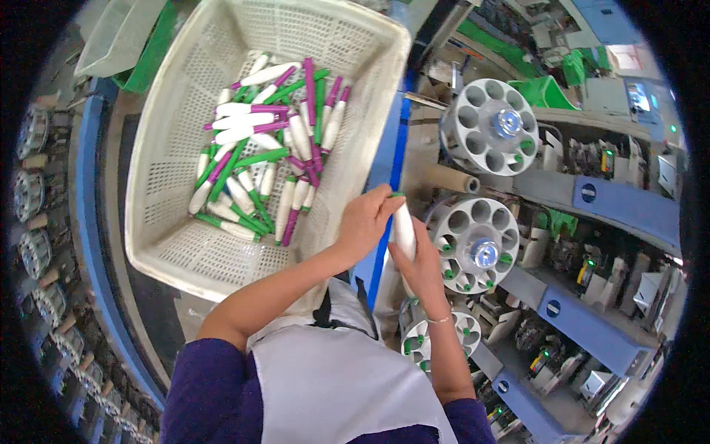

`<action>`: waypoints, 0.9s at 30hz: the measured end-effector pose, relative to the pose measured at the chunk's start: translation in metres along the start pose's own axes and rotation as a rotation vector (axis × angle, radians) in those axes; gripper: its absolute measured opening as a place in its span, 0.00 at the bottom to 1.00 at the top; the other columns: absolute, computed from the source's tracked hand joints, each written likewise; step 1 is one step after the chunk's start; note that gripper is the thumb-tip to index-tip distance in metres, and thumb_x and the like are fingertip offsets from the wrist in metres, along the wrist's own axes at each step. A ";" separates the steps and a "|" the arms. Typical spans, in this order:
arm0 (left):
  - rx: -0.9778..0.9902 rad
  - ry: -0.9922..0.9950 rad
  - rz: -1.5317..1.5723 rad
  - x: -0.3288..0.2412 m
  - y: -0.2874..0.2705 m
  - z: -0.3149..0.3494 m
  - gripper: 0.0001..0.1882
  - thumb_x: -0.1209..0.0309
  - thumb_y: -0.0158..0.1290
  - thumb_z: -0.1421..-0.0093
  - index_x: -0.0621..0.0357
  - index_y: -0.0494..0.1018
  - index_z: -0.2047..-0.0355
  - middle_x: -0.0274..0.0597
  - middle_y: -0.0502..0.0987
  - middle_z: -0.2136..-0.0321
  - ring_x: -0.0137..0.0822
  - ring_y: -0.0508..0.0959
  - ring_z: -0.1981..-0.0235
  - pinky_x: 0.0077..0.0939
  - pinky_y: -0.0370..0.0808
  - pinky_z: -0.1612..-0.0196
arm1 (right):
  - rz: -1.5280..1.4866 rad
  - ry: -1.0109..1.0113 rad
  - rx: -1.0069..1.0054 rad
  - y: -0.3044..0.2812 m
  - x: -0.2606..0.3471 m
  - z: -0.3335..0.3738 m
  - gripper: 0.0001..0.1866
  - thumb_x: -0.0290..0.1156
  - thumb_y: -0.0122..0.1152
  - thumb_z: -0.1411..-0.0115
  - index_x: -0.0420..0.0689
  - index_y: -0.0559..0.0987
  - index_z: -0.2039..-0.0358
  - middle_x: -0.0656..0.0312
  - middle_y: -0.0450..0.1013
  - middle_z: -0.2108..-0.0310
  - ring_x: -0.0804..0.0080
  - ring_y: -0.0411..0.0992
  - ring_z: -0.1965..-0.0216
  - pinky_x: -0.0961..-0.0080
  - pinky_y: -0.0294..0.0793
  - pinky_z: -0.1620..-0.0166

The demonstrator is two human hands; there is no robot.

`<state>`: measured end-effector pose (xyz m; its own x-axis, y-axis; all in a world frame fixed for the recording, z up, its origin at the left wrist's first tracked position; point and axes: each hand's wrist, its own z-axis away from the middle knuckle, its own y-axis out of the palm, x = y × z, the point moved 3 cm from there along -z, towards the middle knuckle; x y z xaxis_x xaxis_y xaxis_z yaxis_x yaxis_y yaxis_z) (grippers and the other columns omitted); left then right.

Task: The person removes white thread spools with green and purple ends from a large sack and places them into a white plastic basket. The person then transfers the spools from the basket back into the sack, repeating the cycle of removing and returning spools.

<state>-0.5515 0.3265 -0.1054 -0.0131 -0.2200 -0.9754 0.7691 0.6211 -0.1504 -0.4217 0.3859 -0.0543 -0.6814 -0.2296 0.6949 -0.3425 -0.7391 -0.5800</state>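
Note:
Between my two hands is a yarn bobbin, wound with white yarn and green at its tip. My left hand pinches the green tip from the left, while the fingers of my right hand wrap round the white body lower down. The bobbin stands near upright in the picture. Just right of it sits a round grey magazine with a ring of holes, some with green tube ends in them. To my left, a white perforated basket holds several white yarn bobbins on green or purple tubes, lying in a loose heap.
A second round magazine stands farther off, and a third is nearer, by my right forearm. A brown cardboard cone lies between the far two. Blue machine panels run along the right. A blue rail borders the left.

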 end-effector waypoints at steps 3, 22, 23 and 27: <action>0.063 -0.009 0.176 0.003 -0.001 -0.002 0.16 0.60 0.49 0.37 0.60 0.68 0.74 0.48 0.68 0.83 0.46 0.68 0.83 0.33 0.64 0.78 | -0.427 0.227 0.244 0.009 -0.002 0.010 0.24 0.30 0.58 0.41 0.41 0.64 0.46 0.65 0.68 0.67 0.79 0.69 0.67 0.78 0.70 0.62; 0.807 -0.179 0.902 -0.056 0.021 0.056 0.20 0.59 0.42 0.32 0.56 0.64 0.78 0.29 0.66 0.82 0.19 0.65 0.82 0.15 0.61 0.81 | 0.242 -0.220 -0.204 -0.067 -0.069 -0.030 0.07 0.19 0.56 0.45 0.39 0.71 0.65 0.55 0.72 0.70 0.64 0.72 0.70 0.72 0.70 0.65; 0.760 -0.155 0.923 -0.056 0.017 0.052 0.19 0.60 0.42 0.32 0.56 0.65 0.78 0.30 0.67 0.83 0.20 0.66 0.82 0.16 0.62 0.80 | 0.196 -0.144 -0.197 -0.071 -0.074 -0.025 0.06 0.20 0.56 0.43 0.39 0.71 0.65 0.55 0.73 0.72 0.67 0.72 0.72 0.73 0.70 0.67; 0.460 -0.217 0.907 -0.030 -0.017 0.024 0.17 0.60 0.46 0.34 0.56 0.66 0.77 0.33 0.69 0.81 0.24 0.68 0.82 0.18 0.65 0.79 | 0.253 -0.082 -0.375 -0.096 -0.083 0.012 0.04 0.26 0.52 0.37 0.40 0.71 0.64 0.57 0.72 0.74 0.72 0.68 0.77 0.76 0.69 0.71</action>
<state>-0.5492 0.3044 -0.0701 0.7720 0.0279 -0.6351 0.6030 0.2840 0.7455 -0.3244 0.4683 -0.0505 -0.7257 -0.4333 0.5344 -0.3930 -0.3765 -0.8389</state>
